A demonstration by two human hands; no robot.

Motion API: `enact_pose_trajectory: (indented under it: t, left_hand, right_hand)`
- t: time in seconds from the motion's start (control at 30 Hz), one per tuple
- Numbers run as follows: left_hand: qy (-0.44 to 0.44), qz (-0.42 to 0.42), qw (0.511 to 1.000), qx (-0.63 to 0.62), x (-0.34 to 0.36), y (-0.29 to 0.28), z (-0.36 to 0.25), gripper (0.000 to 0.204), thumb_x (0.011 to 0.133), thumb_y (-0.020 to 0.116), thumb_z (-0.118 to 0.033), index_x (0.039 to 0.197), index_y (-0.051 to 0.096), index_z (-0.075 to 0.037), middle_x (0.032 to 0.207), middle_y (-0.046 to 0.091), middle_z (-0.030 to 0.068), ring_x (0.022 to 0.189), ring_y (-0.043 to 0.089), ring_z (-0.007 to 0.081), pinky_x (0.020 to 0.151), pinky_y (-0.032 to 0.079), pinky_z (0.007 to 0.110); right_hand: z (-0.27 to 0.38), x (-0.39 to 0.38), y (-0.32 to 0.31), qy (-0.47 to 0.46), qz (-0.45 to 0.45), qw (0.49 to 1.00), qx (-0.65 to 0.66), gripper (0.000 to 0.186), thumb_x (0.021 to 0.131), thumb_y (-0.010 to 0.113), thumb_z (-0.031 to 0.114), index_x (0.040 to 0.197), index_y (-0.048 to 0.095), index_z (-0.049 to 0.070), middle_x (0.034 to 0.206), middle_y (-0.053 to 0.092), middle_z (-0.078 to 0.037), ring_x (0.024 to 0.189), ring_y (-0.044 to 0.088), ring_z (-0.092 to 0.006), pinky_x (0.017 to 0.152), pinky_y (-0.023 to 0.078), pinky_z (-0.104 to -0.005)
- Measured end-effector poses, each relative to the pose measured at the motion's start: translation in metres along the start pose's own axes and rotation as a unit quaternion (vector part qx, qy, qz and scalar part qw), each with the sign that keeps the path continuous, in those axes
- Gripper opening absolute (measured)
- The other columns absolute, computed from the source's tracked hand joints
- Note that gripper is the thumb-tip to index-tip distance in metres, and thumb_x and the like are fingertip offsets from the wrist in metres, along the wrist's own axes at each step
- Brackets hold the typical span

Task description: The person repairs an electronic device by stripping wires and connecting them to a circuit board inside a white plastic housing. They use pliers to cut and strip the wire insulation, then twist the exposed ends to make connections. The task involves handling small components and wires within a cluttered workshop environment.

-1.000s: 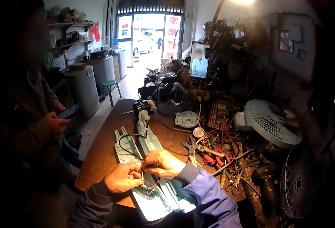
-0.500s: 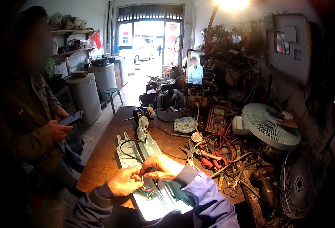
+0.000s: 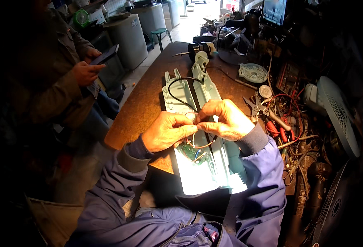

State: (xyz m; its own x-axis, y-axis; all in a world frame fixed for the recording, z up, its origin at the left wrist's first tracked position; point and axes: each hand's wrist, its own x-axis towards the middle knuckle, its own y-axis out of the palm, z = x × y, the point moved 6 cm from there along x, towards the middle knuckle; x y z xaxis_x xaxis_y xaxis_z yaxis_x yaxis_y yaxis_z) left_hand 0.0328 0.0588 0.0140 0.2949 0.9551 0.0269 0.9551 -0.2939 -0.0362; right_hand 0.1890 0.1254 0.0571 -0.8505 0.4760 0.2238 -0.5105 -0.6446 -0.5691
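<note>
My left hand and my right hand meet with fingertips close together, both pinching thin wires over an opened long pale-green plastic housing. Its two halves lie lengthwise on the wooden bench, a black cable looping across the upper part. Below my fingers, a green circuit board with red, blue and other thin wires sits in the brightly lit lower section. The exact point held is small and partly hidden by my fingers.
A person at left holds a phone. On the wooden bench lie a drill-like tool, a round plastic part, pliers and tangled cords. A fan stands right; a green stool is farther back.
My view has tilted down, so bench, housing and hands appear higher in the picture and my lap shows. My fingers remain pinched together on the wires.
</note>
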Motion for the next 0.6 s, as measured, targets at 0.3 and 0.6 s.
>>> enact_pose_trajectory:
  t: [0.3,0.6]
  left_hand:
    - [-0.021,-0.03,0.999,0.032,0.0051,-0.0019,0.0038,0.014,0.1,0.073,-0.009,0.104,0.077,0.004,0.072,0.067,0.0017,0.052,0.054,0.0042,0.047,0.04,0.021]
    - [-0.016,-0.048,0.997,0.052,0.0031,-0.0005,0.0072,0.011,0.097,0.076,-0.006,0.103,0.077,0.003,0.074,0.071,0.004,0.051,0.056,0.0047,0.046,0.041,0.02]
  right_hand:
    - [-0.0033,0.0015,-0.0016,-0.084,-0.043,0.995,-0.026,0.014,0.086,0.077,0.008,0.095,0.075,-0.002,0.08,0.071,-0.017,0.077,0.068,-0.0296,0.072,0.053,-0.0391]
    - [-0.0043,0.0011,-0.0016,-0.049,-0.026,0.997,-0.045,0.013,0.087,0.083,0.012,0.096,0.077,0.003,0.085,0.071,-0.009,0.086,0.065,-0.0249,0.08,0.052,-0.0381]
